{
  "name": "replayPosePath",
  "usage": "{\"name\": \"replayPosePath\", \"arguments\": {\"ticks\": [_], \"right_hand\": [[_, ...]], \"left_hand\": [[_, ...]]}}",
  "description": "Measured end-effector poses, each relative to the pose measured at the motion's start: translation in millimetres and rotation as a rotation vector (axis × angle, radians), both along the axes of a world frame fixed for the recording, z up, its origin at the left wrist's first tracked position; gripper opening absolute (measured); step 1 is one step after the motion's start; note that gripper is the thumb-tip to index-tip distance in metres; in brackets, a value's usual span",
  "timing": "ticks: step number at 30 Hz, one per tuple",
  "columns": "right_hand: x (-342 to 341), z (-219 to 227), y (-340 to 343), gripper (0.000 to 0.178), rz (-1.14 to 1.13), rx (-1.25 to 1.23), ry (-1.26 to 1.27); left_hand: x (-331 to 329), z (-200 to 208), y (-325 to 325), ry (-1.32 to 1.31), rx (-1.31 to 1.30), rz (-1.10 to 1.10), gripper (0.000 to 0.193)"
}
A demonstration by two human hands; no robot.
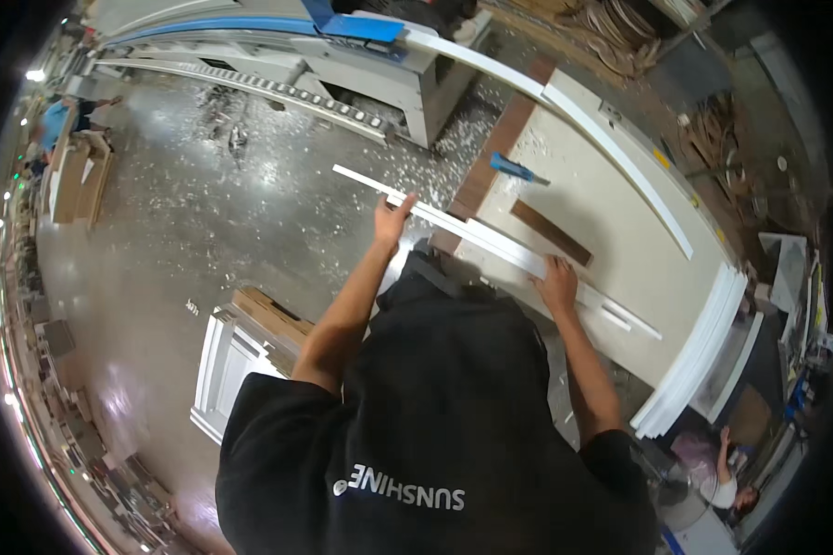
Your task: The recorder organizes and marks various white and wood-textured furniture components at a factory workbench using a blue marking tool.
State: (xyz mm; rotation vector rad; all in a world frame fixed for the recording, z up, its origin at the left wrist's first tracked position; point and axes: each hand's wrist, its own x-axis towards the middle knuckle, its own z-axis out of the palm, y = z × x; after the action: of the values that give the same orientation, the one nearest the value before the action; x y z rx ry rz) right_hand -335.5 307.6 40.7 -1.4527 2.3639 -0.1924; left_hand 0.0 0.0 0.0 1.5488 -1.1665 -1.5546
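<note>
Trim strips, white and slim, bundled under both hands; I'm taking the worktable as landmark. Long axis slants over the worktable's near left corner: one thin end overhangs beyond its brown edge, the other ends sit over its near side, farther right. Left hand is off the worktable, left of it, pinching the thin length between thumb and fingers; bundle runs rightward from there. Right hand is above the worktable's near side, fingers curled over the bundle, which extends both ways from it. Both touch, so I call neither nearer. On the worktable beyond the bundle: blue-handled knife, brown strip. Clearance under the bundle I can't tell
</note>
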Motion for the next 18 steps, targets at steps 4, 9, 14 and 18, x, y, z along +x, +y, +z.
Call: {"name": "replayPosePath", "arguments": {"ticks": [4,9,14,18], "right_hand": [[1,11,2,0.059,0.059,-0.152,0.073],[17,8,6,0.061,0.024,-0.168,0.080],[16,9,-2,0.067,-0.001,-0.092,0.089],[18,13,-11,0.072,0.001,-0.080,0.097]], "left_hand": [[22,-11,-12,-0.233,-0.275,0.143,0.111],[54,4,-59,-0.148,-0.174,0.024,0.115],[36,6,-55,-0.114,-0.132,-0.068,0.085],[22,-7,-19,0.001,-0.044,-0.249,0.076]]}}
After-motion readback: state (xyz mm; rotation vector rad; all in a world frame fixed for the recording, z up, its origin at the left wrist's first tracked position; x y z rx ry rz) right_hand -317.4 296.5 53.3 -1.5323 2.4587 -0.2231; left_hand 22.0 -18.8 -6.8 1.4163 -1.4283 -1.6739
